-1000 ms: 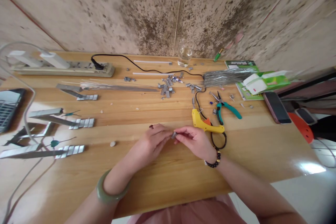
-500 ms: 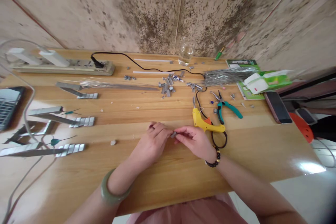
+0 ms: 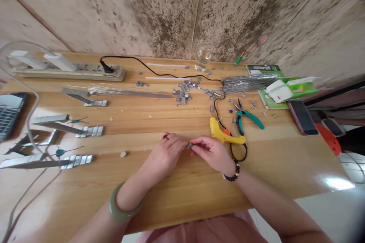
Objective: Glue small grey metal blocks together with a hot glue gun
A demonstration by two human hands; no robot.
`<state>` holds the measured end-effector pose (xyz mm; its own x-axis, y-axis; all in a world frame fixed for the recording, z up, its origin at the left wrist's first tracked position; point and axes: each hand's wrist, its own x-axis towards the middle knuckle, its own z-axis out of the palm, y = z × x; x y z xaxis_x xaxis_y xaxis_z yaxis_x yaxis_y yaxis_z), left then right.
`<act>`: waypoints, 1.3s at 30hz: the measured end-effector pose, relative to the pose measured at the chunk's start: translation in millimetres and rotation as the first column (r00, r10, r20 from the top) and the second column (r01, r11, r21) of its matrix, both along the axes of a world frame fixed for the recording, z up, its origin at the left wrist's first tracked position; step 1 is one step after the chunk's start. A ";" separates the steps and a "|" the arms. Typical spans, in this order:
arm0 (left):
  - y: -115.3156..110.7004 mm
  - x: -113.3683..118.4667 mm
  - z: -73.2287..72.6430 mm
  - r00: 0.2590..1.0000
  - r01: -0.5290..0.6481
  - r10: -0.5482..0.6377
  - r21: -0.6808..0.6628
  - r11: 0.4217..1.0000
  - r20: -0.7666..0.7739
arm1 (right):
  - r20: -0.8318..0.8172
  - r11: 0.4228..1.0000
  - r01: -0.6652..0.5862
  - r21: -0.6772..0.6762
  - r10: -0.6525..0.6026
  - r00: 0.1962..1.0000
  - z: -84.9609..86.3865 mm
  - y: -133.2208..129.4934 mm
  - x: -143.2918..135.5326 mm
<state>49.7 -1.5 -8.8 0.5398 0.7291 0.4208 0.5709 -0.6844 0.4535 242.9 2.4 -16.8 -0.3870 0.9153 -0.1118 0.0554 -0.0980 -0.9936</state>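
Between my fingertips is a small grey piece [image 3: 189, 145], much like the loose ones further back. My left hand [image 3: 167, 154] pinches it from the left and my right hand [image 3: 210, 153] from the right; both are closed just above the table front. Its exact shape is partly covered by the fingers. Close to my right hand lies a yellow hot glue gun [image 3: 224, 133], nozzle pointing to the back. Beyond my hands is a pile of small grey pieces [image 3: 182, 93]. A round whitish bit [image 3: 123, 154] rests left of my left hand.
Teal-handled pliers [image 3: 248, 115], a bundle of thin metal wires [image 3: 248, 82], a tissue pack [image 3: 293, 88] and a phone [image 3: 302, 117] are on the right. A glass of water [image 3: 203, 60] stands by the wall. Folded grey metal stands [image 3: 51, 120] and a power strip [image 3: 85, 72] are left.
Both hands stay almost in place, still pinching the small grey piece. The whole view has shifted very slightly.
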 end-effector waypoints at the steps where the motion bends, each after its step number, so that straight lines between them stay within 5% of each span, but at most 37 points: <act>1: -0.6 0.6 -0.5 0.999 -0.009 0.009 0.022 1.000 -0.033 | 0.002 1.000 -0.006 -0.006 0.006 1.000 0.1 0.0 -0.1; 6: -3.0 2.4 2.1 0.997 -0.060 0.062 0.054 0.997 -0.045 | -0.029 0.999 -0.034 -0.028 0.033 0.999 2.0 2.3 1.4; 13: 0.2 0.6 3.7 1.000 0.008 -0.008 0.046 0.999 -0.009 | -0.028 0.999 -0.043 -0.014 0.043 0.999 3.5 4.7 3.8; 20: -3.4 1.0 3.6 0.989 -0.029 0.058 0.204 0.979 -0.137 | -0.034 0.993 -0.081 -0.089 0.078 0.996 2.7 2.7 2.5; 26: -4.8 2.5 4.7 0.991 -0.064 0.094 0.293 0.954 -0.091 | -0.097 0.982 -0.144 -0.121 0.132 0.986 5.5 4.2 4.4; 39: -2.7 -1.3 4.9 0.983 0.041 -0.010 0.167 0.985 -0.182 | -0.078 0.986 -0.104 -0.132 0.094 0.992 6.1 3.6 1.7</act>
<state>48.3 -4.3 -3.9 0.6355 0.6402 0.4315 0.6137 -0.7580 0.2209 244.6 6.1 -10.7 -0.4864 0.8503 -0.2008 0.0010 -0.2293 -0.9733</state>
